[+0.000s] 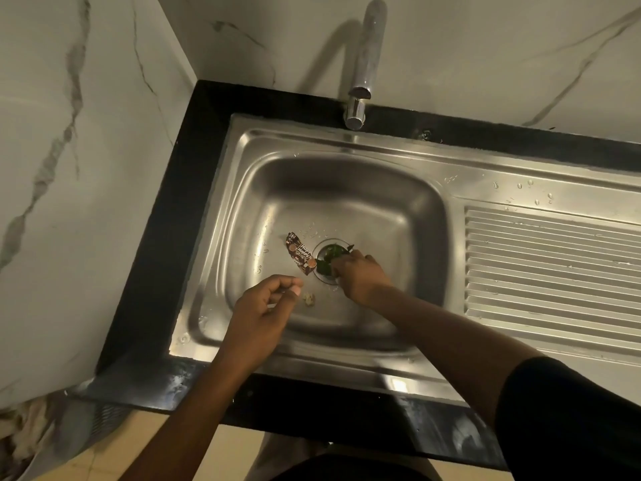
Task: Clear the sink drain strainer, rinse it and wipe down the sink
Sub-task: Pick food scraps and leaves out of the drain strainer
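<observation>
Your right hand (360,272) pinches green leaves (327,260) on the drain strainer (324,253), mid-basin of the sink (347,189). Just left of strainer: wrapper (301,253) reading "Happy Happy"; pale scrap (309,299) nearer you. Left hand (267,307) loosely curled, holding nothing, beside the scrap.

A stainless steel sink (347,189) sits in a black countertop (166,237) that fills a corner between marble-patterned walls. The basin takes the left part; a ribbed draining board (548,269) runs off to the right, with water droplets scattered on the flat steel just beyond its far edge. On the basin floor lies a brown snack wrapper (301,253), touching the left rim of the drain strainer (327,260). Green leaves (329,255) lie on the strainer. A small pale scrap (309,299) rests on the basin floor nearer, left of the drain. Droplets bead just beyond the wrapper.
</observation>
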`<state>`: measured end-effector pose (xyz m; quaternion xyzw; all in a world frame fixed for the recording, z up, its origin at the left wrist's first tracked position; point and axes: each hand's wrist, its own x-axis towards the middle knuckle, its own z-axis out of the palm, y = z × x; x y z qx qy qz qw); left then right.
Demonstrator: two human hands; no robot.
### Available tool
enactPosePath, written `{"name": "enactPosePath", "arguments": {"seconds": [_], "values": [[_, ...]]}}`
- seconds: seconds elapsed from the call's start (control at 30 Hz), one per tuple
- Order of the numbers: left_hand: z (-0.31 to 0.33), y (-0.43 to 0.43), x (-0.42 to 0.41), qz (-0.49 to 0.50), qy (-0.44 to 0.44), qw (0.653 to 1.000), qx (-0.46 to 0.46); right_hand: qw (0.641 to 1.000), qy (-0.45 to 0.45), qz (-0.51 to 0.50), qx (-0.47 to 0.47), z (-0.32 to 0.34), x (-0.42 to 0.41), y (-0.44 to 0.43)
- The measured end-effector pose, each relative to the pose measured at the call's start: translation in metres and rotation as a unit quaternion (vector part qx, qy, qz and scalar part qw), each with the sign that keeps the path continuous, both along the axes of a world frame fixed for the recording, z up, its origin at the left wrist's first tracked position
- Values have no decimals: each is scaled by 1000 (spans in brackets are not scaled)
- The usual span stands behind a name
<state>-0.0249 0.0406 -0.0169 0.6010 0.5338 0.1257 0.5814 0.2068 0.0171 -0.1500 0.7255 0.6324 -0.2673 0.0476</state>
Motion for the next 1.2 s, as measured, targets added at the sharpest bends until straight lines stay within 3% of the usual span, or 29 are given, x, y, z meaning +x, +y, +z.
{"name": "enactPosePath", "arguments": {"seconds": [0.17,0.33,0.67,0.97,1.2], "values": [[8,3,6,18,-21,1000,9,996,59,-67,6,19,4,-11],[17,5,12,1,-19,1000,12,972,173,-155,9,39,8,-25],[32,12,33,-6,-35,999,20,936,253,-200,143,101,26,-42],[36,22,62,-33,-60,996,54,948,90,-134,275,166,96,-6],[40,27,78,-52,-58,994,75,933,-32,-212,288,154,148,40]]}}
